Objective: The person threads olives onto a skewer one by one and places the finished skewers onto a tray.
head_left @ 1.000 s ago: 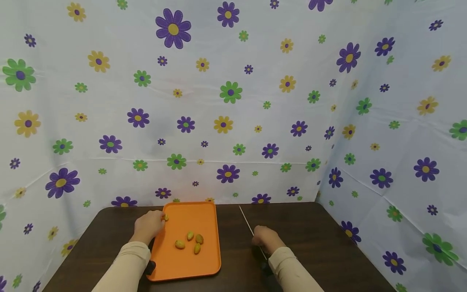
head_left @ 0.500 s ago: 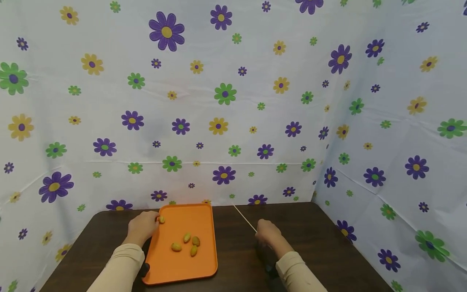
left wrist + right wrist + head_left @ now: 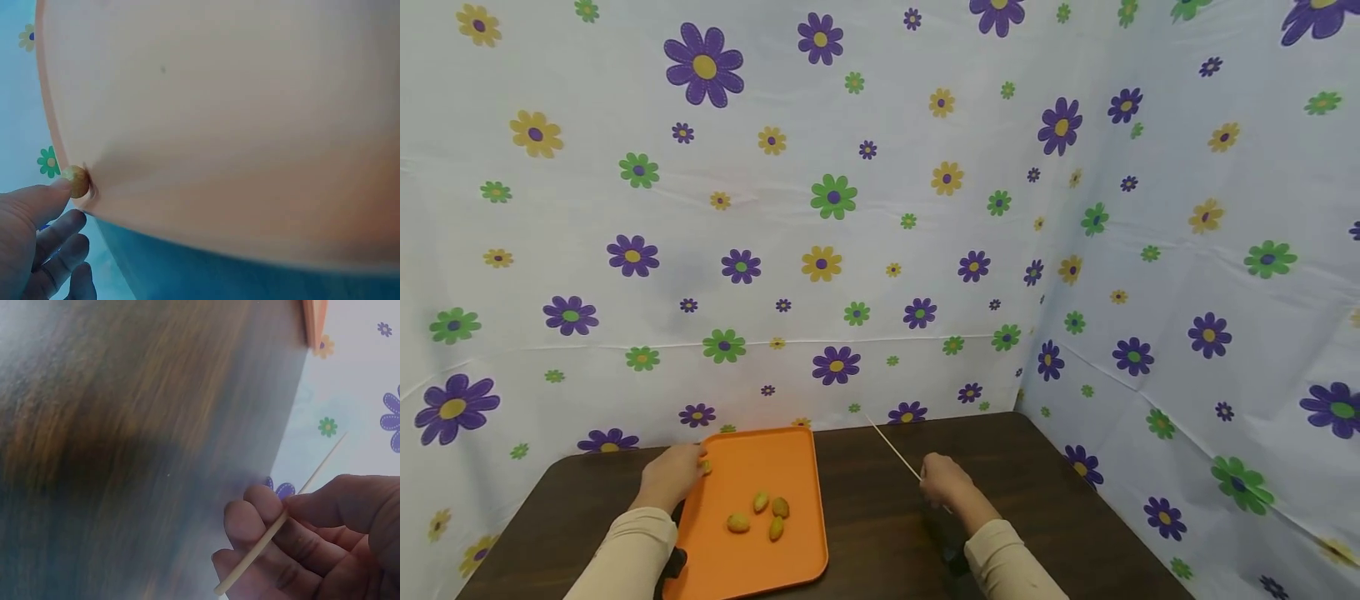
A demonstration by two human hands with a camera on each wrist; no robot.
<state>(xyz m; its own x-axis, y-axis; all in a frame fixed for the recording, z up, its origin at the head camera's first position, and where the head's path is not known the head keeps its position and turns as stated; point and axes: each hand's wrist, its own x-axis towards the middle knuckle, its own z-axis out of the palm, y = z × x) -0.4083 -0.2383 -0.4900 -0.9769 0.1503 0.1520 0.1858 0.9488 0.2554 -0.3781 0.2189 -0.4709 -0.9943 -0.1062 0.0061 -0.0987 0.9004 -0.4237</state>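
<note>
Floral backdrop [image 3: 737,212] behind and to the right; dark wood-grain table [image 3: 880,533] in front. Orange tray [image 3: 763,458] on its left half: rimmed, smooth, probably light stiff plastic, so small round stuff likely rolls until the lip stops it. Left hand [image 3: 670,477] is at the tray's far-left corner, right hand [image 3: 946,483] over the table, right of the tray. Wooden skewer [image 3: 253,553]: right thumb and fingertips pinch it around mid-shaft, tapered end slanting away toward the backdrop, blunt end crossing the curled fingers. Should be very light, stiff along its length, easy to snap sideways and prone to twirl; mid-shaft hold looks right, skin clear of the tip. Four loose fruits [image 3: 780,507] sit clustered mid-tray: oval, yellow-green to brownish, exact kind unclear. Last one, the corner fruit [image 3: 76,181], is at the left hand: thumb on it, index finger hidden, apparently pinched; other fingers bent below. Can't tell if it touches the tray. Expect it light, firm, a bit slick; best held by opposite sides at the waist, without squeezing hard, since skin may bruise.
</note>
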